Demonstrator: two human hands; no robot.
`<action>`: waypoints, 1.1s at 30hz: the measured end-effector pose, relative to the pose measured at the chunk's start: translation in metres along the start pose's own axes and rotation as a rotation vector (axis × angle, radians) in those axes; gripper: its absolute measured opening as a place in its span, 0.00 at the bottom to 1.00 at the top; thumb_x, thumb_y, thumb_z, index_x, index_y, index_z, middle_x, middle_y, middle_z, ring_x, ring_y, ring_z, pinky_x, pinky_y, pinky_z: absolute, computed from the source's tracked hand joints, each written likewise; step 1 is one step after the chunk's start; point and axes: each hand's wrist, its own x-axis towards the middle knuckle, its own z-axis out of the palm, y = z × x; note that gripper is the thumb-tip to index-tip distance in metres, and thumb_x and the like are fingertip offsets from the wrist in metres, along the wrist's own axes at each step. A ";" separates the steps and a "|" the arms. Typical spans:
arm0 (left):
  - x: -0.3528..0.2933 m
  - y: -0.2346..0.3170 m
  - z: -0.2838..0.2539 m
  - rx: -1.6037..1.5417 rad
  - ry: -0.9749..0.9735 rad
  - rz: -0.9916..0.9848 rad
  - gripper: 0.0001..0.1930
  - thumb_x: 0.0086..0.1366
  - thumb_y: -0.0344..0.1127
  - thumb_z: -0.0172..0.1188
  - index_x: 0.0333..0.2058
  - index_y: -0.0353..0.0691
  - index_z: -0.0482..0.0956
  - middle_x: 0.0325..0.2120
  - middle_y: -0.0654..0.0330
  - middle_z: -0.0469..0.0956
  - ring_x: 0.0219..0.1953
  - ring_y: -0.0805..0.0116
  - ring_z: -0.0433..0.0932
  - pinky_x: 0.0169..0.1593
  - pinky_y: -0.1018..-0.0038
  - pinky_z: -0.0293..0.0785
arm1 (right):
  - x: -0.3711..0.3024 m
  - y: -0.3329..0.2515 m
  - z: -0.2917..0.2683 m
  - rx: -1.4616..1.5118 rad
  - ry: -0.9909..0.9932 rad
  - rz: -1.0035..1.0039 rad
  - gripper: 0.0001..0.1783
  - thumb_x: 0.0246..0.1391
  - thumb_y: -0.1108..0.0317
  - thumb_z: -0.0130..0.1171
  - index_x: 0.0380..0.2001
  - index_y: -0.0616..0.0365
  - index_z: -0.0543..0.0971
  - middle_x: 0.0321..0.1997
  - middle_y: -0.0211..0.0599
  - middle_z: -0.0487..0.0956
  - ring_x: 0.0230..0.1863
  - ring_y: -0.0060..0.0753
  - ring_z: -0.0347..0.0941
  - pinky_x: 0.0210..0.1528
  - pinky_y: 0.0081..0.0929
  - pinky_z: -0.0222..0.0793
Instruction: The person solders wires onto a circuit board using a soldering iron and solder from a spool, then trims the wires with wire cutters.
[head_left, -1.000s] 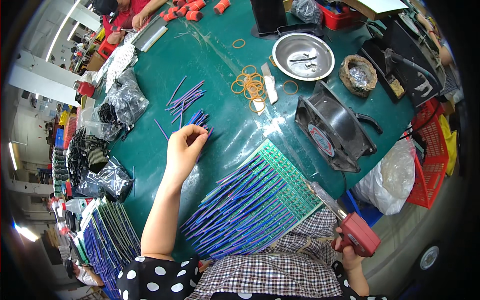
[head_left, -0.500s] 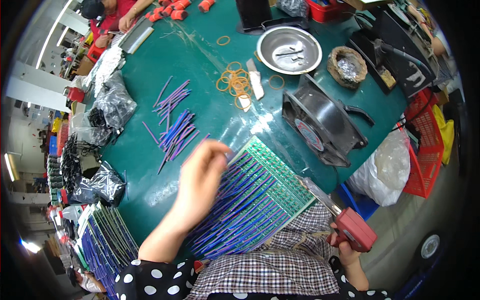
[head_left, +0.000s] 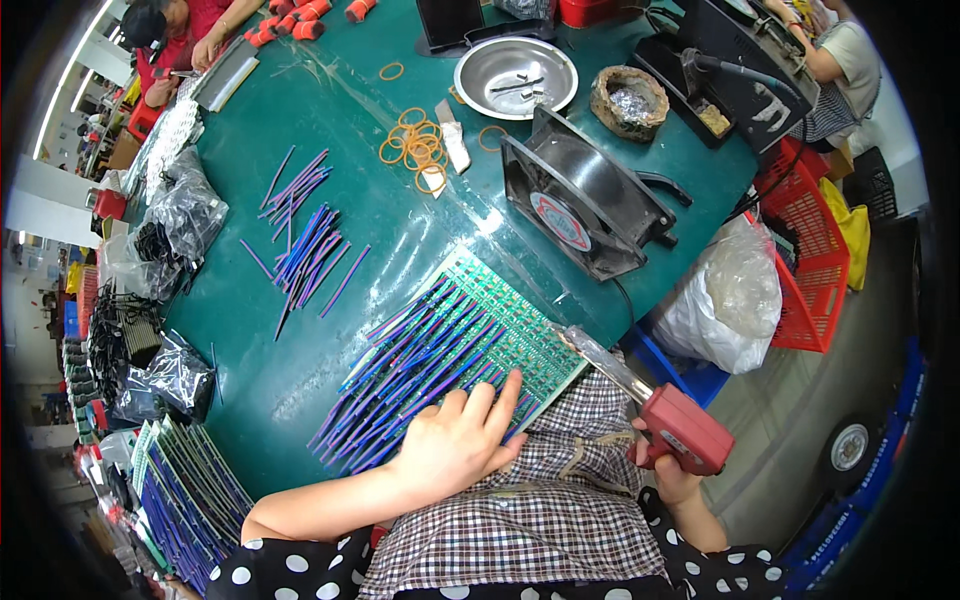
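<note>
My left hand (head_left: 455, 440) rests over the near edge of a green circuit board panel (head_left: 535, 345), index finger stretched out and thumb apart. Many thin blue and purple wires (head_left: 395, 385) lie in slanting rows across the panel and stick out past its left side. My fingers touch the wires and board at the near end. In my right hand (head_left: 665, 468) is a red soldering gun (head_left: 688, 430), gripped by its handle. Its metal barrel points up and left, with the tip by the panel's right corner. More loose wires (head_left: 310, 245) lie on the green table (head_left: 340, 130).
A black fan (head_left: 590, 195), steel bowl (head_left: 515, 80), rough round pot (head_left: 630, 103) and rubber bands (head_left: 415, 145) stand or lie beyond the panel. Wired panels (head_left: 190, 500) are stacked lower left. Red crates (head_left: 810, 260) and a white bag (head_left: 725, 300) are at right. Other people work nearby.
My left hand has moved from the panel's upper left side down and right to its near edge. The scene has shifted left and slightly up in view. My right hand still holds the soldering gun.
</note>
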 end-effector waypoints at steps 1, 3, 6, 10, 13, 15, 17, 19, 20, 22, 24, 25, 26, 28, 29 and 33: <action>-0.004 -0.006 -0.001 -0.040 -0.024 0.003 0.34 0.50 0.54 0.62 0.53 0.41 0.71 0.25 0.63 0.65 0.23 0.72 0.69 0.20 0.76 0.68 | -0.002 0.001 0.000 0.012 -0.004 -0.005 0.50 0.40 0.61 0.73 0.62 0.66 0.56 0.43 0.44 0.76 0.29 0.28 0.74 0.28 0.20 0.71; -0.009 -0.021 -0.009 -0.121 -0.083 0.008 0.33 0.51 0.52 0.62 0.54 0.43 0.70 0.27 0.61 0.65 0.24 0.69 0.71 0.21 0.74 0.70 | -0.005 -0.003 0.003 0.037 0.010 -0.004 0.51 0.40 0.59 0.73 0.62 0.66 0.56 0.43 0.44 0.76 0.29 0.28 0.74 0.28 0.20 0.71; -0.016 -0.042 -0.017 -0.112 -0.122 -0.004 0.31 0.52 0.52 0.62 0.54 0.46 0.71 0.28 0.60 0.65 0.26 0.66 0.72 0.23 0.72 0.71 | -0.008 -0.003 0.005 0.044 0.018 -0.012 0.51 0.41 0.57 0.73 0.62 0.66 0.56 0.43 0.44 0.76 0.29 0.29 0.75 0.27 0.20 0.71; -0.007 -0.054 -0.038 -0.226 -0.144 -0.187 0.23 0.59 0.47 0.58 0.50 0.42 0.72 0.29 0.58 0.68 0.25 0.63 0.74 0.26 0.69 0.73 | -0.005 -0.002 0.008 0.025 0.016 -0.004 0.50 0.42 0.56 0.72 0.61 0.67 0.55 0.42 0.44 0.76 0.28 0.29 0.75 0.27 0.20 0.71; 0.008 -0.053 -0.044 -0.348 0.033 -0.275 0.13 0.61 0.34 0.57 0.44 0.38 0.73 0.24 0.58 0.70 0.26 0.61 0.76 0.25 0.69 0.72 | -0.002 0.000 0.008 0.001 0.006 0.008 0.50 0.43 0.56 0.71 0.61 0.67 0.55 0.41 0.45 0.76 0.28 0.29 0.75 0.27 0.21 0.71; 0.021 -0.053 -0.042 -0.380 0.034 -0.351 0.10 0.61 0.33 0.57 0.41 0.38 0.73 0.24 0.58 0.71 0.25 0.61 0.76 0.25 0.69 0.71 | 0.003 0.000 0.007 -0.017 -0.010 0.018 0.50 0.43 0.55 0.71 0.61 0.67 0.55 0.40 0.45 0.77 0.27 0.29 0.75 0.27 0.21 0.71; 0.033 -0.057 -0.031 -0.295 0.027 -0.527 0.07 0.59 0.31 0.57 0.35 0.39 0.72 0.26 0.58 0.72 0.26 0.62 0.75 0.25 0.69 0.72 | 0.009 -0.001 0.006 -0.036 -0.025 0.025 0.50 0.43 0.55 0.71 0.61 0.68 0.55 0.40 0.45 0.77 0.27 0.29 0.75 0.27 0.21 0.71; 0.032 -0.065 -0.009 -0.232 0.155 -0.427 0.06 0.56 0.27 0.58 0.33 0.37 0.72 0.26 0.56 0.73 0.26 0.59 0.75 0.27 0.68 0.71 | 0.014 -0.002 0.007 -0.053 -0.035 0.032 0.51 0.43 0.54 0.71 0.61 0.69 0.55 0.39 0.45 0.77 0.27 0.29 0.75 0.26 0.21 0.71; 0.030 -0.068 0.002 -0.169 0.285 -0.321 0.06 0.54 0.23 0.59 0.30 0.36 0.72 0.26 0.54 0.74 0.27 0.56 0.75 0.29 0.67 0.71 | 0.017 -0.003 0.010 -0.051 -0.036 0.036 0.51 0.43 0.54 0.71 0.61 0.69 0.55 0.39 0.45 0.77 0.27 0.29 0.75 0.26 0.21 0.71; 0.028 -0.064 0.018 -0.195 0.355 -0.301 0.08 0.51 0.21 0.61 0.29 0.36 0.73 0.27 0.54 0.74 0.28 0.56 0.75 0.31 0.67 0.72 | 0.022 -0.006 0.016 -0.034 -0.007 0.020 0.50 0.43 0.52 0.71 0.59 0.71 0.57 0.34 0.43 0.77 0.25 0.27 0.74 0.26 0.19 0.70; 0.024 -0.060 0.023 -0.321 0.362 -0.241 0.08 0.50 0.21 0.61 0.30 0.35 0.74 0.28 0.54 0.74 0.28 0.56 0.75 0.32 0.67 0.73 | 0.024 -0.003 0.012 -0.100 -0.051 0.015 0.49 0.43 0.51 0.70 0.59 0.70 0.58 0.31 0.40 0.77 0.24 0.25 0.74 0.25 0.19 0.69; 0.024 -0.051 0.019 -0.260 0.342 -0.216 0.09 0.50 0.21 0.62 0.32 0.35 0.75 0.27 0.54 0.73 0.29 0.57 0.75 0.32 0.68 0.73 | 0.026 -0.001 0.008 -0.166 -0.095 0.002 0.48 0.43 0.51 0.70 0.58 0.69 0.58 0.27 0.38 0.77 0.23 0.24 0.73 0.25 0.18 0.68; 0.023 -0.050 0.019 -0.278 0.340 -0.198 0.10 0.50 0.21 0.62 0.33 0.34 0.75 0.27 0.54 0.74 0.30 0.57 0.76 0.32 0.69 0.73 | 0.026 0.002 0.002 -0.164 -0.099 0.008 0.48 0.43 0.51 0.70 0.58 0.69 0.58 0.27 0.38 0.77 0.23 0.24 0.73 0.25 0.18 0.68; 0.027 -0.050 0.011 -0.445 0.316 -0.291 0.08 0.52 0.21 0.61 0.33 0.34 0.76 0.28 0.54 0.74 0.30 0.58 0.76 0.33 0.69 0.73 | 0.024 0.007 -0.005 -0.439 -0.210 -0.126 0.46 0.44 0.50 0.69 0.57 0.67 0.60 0.23 0.35 0.76 0.21 0.22 0.71 0.24 0.17 0.66; 0.029 -0.054 0.004 -0.534 0.272 -0.327 0.08 0.53 0.22 0.61 0.33 0.34 0.77 0.28 0.55 0.74 0.30 0.58 0.76 0.33 0.70 0.73 | 0.026 0.004 -0.003 -0.442 -0.209 -0.121 0.46 0.44 0.50 0.69 0.57 0.67 0.60 0.23 0.35 0.76 0.21 0.22 0.71 0.24 0.17 0.66; 0.032 -0.069 -0.025 -0.760 0.161 -0.425 0.07 0.53 0.22 0.62 0.32 0.33 0.80 0.27 0.56 0.76 0.30 0.63 0.76 0.34 0.73 0.71 | 0.032 -0.002 0.009 -0.245 -0.177 -0.011 0.46 0.44 0.50 0.69 0.58 0.65 0.59 0.23 0.34 0.76 0.21 0.21 0.71 0.23 0.17 0.65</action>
